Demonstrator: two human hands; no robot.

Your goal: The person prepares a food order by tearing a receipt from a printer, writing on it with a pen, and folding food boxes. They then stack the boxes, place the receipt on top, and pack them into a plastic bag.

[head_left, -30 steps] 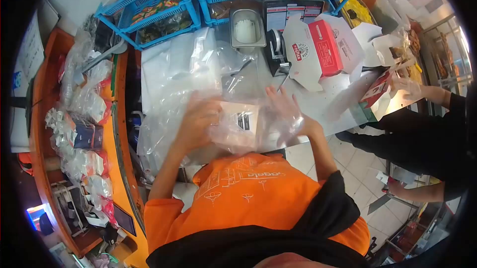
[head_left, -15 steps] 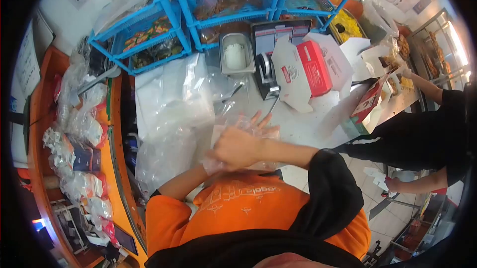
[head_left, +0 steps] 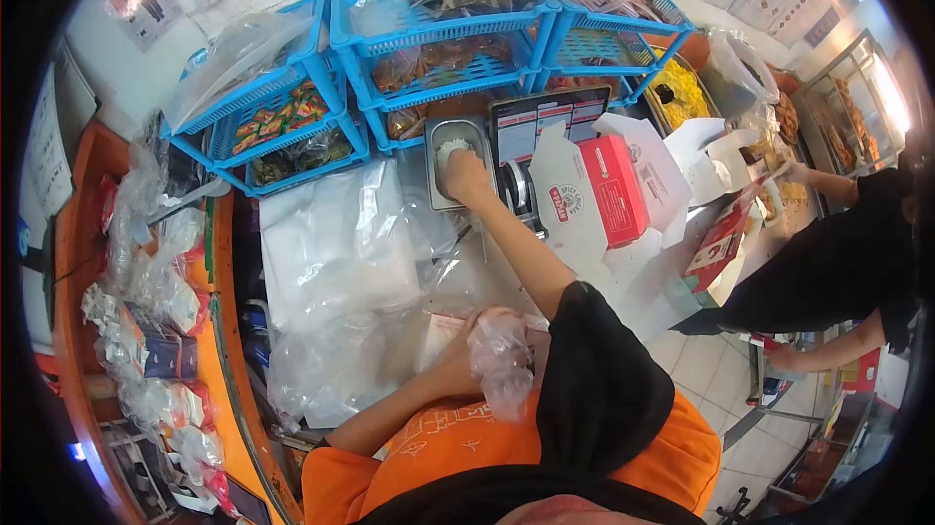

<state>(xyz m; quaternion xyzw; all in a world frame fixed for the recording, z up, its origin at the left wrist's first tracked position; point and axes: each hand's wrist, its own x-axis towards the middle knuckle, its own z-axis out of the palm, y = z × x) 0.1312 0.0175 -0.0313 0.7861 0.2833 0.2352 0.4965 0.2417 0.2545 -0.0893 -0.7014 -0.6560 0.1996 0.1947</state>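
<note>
The clear bag (head_left: 502, 369) is at the near edge of the counter (head_left: 657, 267), in front of the orange shirt (head_left: 467, 432), with its gathered film bunched against the left hand (head_left: 466, 355). That hand's fingers curl closed around the bunched part, though their tips are hidden by folds, and the loose end puffs out crinkled and glossy to the right and near side. Beside the hand, to the left, a flat white packet (head_left: 443, 335) with faint print shows through thin film. The right hand (head_left: 466, 176) reaches far across, its fingers pointing down into a deep metal tray (head_left: 458, 196), over white contents (head_left: 450, 148); the fingertips are out of sight, so whether they are pinching or spread cannot be told. The tray is rectangular, with rounded corners and a smooth, shiny rim. Left of it and nearer lies a broad stack of slick, clear plastic sheets (head_left: 336, 252). Right of the tray are a dark tape dispenser (head_left: 516, 189), a screen (head_left: 550, 126) and an angular red and white card box (head_left: 612, 192) with open flaps. Slotted blue plastic racks (head_left: 443, 33) stand at the far side.
</note>
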